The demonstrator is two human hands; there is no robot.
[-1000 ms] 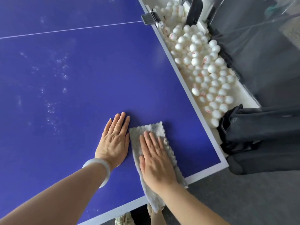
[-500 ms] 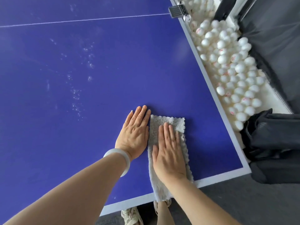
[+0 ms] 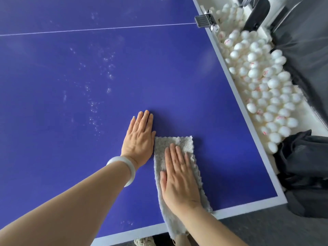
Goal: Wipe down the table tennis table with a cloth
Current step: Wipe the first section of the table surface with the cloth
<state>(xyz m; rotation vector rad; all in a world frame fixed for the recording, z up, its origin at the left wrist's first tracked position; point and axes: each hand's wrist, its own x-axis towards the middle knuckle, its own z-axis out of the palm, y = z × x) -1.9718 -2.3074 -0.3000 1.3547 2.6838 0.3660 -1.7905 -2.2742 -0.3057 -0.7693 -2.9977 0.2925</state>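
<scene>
Currently the right hand (image 3: 179,178) lies flat, fingers straight, pressing the pale grey fluffy cloth (image 3: 177,144) onto the blue table tennis worktop (image 3: 159,77) near its white-edged corner, one end overhanging. Just beside it, the left hand (image 3: 140,139) rests flat on the bare surface, touching the cloth's edge.

We lose the middle of the cloth (image 3: 175,144) under the right hand (image 3: 180,178), and its near end drops past the edge of the table (image 3: 62,139), behind the wrist. The table itself runs out at the left and top borders. We cannot read the red marks on the balls (image 3: 266,89). The right border cuts the dark bag (image 3: 305,167), the bottom one a shoe (image 3: 142,242).
</scene>
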